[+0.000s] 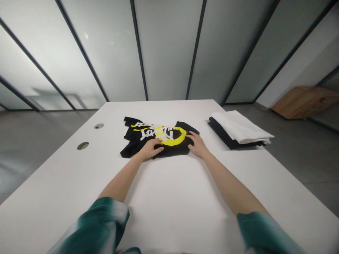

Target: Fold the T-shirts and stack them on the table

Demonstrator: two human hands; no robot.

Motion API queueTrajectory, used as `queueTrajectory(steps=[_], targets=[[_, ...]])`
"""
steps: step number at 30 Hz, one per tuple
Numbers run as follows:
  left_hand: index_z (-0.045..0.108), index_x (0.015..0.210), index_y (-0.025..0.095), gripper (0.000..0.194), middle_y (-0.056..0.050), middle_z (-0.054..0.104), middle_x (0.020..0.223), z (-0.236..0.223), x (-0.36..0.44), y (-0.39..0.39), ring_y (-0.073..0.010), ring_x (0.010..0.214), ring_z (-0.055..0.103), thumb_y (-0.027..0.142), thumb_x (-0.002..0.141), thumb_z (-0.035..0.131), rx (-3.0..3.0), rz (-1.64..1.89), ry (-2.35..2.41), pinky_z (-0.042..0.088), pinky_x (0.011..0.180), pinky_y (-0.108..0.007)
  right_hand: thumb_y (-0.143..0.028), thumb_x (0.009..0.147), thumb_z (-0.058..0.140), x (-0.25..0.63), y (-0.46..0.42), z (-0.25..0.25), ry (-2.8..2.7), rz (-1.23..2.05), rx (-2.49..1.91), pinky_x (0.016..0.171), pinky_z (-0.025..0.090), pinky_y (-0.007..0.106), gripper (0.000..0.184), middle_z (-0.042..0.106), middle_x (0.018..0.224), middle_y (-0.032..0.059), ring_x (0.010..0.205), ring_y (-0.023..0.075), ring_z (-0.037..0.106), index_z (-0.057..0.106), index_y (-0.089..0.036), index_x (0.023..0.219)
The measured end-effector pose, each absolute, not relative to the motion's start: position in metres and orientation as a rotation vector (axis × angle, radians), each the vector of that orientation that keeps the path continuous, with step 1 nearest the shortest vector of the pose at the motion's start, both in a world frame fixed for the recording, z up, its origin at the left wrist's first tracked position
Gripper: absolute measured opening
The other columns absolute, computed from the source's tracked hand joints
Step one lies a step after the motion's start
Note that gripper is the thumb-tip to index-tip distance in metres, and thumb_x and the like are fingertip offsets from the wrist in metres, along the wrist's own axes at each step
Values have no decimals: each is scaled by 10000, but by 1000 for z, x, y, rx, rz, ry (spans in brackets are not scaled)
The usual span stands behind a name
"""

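A black T-shirt with a yellow ring and white lettering lies partly folded in the middle of the white table. My left hand rests flat on its near edge, fingers stretched toward the print. My right hand lies flat on the shirt's right side, fingers spread. Neither hand grips the cloth.
A folded stack of clothes, white on top of black, sits at the table's right edge. Two round cable holes are in the tabletop at the left. Glass wall panels stand behind, and a wooden cabinet is at the far right.
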State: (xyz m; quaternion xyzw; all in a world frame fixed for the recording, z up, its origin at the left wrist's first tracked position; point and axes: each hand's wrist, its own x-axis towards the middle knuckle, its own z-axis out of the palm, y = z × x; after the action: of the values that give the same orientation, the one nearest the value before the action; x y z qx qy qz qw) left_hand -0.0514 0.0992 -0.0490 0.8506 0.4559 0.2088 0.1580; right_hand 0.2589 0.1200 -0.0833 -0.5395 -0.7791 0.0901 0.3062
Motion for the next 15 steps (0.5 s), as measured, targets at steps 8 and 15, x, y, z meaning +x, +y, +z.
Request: queueTrajectory(steps=[8,15], targets=[[680,784,202,427,-84,676,885,-31,-62,92,-256,933,616,626,771,629,2489,517,1537,431,970,-416,-262,862,539,255,117,-75,-2097,114,-1685,1048,380,481,286,673,1231,123,1172,311,568,695,-202,1094],[593,1317,216,683,-129,520,1452,-48,-54,93,-300,1384,411,565,740,700,2497,367,1579,98,1212,-516,-363,838,588,270,124,-86,-1872,30,-1850,1106,231,636,353,625,1303,151,1357,430,362,692,-185,1125]])
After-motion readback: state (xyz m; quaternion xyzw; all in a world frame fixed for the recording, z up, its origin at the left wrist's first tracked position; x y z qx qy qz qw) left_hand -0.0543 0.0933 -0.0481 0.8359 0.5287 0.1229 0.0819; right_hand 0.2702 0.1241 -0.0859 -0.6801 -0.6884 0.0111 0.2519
